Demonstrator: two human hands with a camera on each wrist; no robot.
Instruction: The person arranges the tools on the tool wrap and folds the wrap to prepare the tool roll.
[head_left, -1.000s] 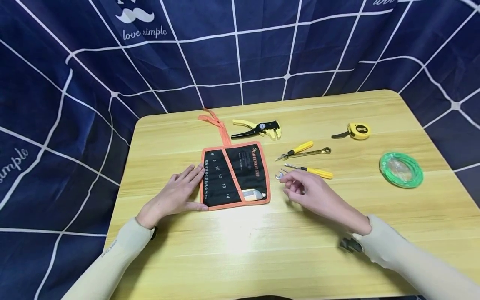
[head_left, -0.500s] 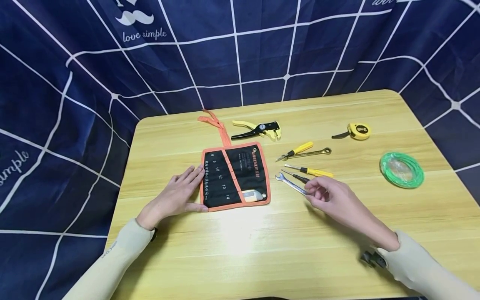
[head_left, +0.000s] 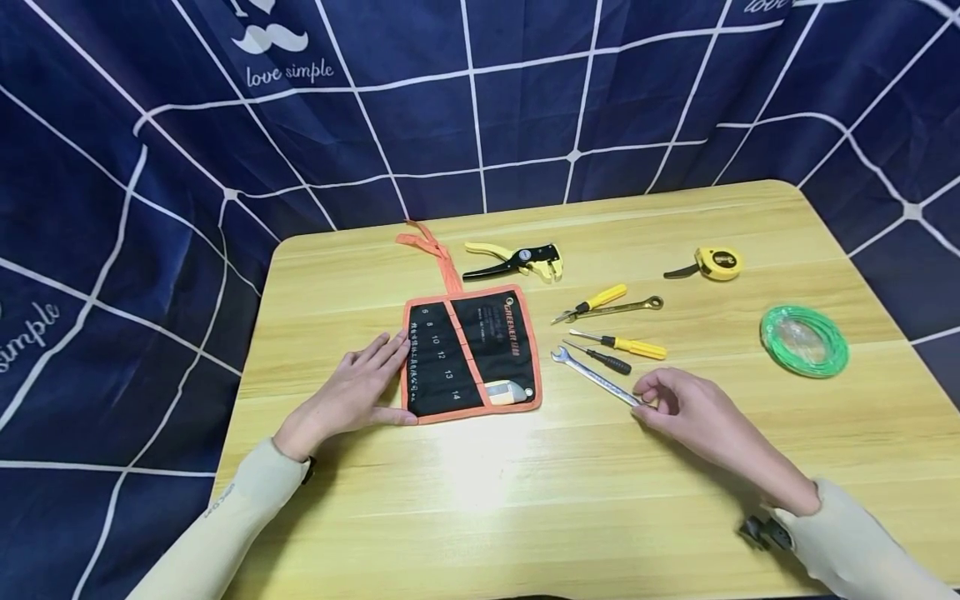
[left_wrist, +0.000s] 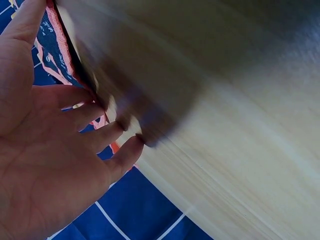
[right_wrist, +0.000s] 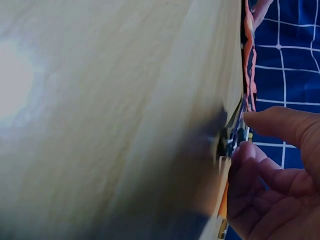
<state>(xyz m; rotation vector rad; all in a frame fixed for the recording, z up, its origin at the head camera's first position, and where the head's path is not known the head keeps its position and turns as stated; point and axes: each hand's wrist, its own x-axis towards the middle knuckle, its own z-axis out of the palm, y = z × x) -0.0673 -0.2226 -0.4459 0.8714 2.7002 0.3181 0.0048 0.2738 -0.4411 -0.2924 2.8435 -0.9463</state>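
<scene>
My left hand (head_left: 356,387) rests with straight fingers on the left edge of a black tool pouch (head_left: 442,354) with orange trim. In the left wrist view the palm and fingers of that hand (left_wrist: 55,150) show beside the pouch's edge. A silver wrench (head_left: 596,377) lies slantwise on the table, right of the pouch. Thumb and fingers of my right hand (head_left: 693,412) pinch its near right end, which they partly hide. The right wrist view has the thumb and curled fingers of this hand (right_wrist: 272,175) at the wrench's end, seen edge-on.
Behind the wrench lie a dark screwdriver (head_left: 603,358), a yellow screwdriver (head_left: 630,345), another yellow-handled tool (head_left: 600,298) and a bronze-coloured wrench (head_left: 622,307). Wire strippers (head_left: 517,260) lie behind the pouch. A tape measure (head_left: 717,262) and a green wire coil (head_left: 832,346) are at the right.
My right hand has slid rightward and nearer along the wrench, uncovering its shaft and the dark screwdriver. The wrench's open jaw end stays in place. My left hand has not moved.
</scene>
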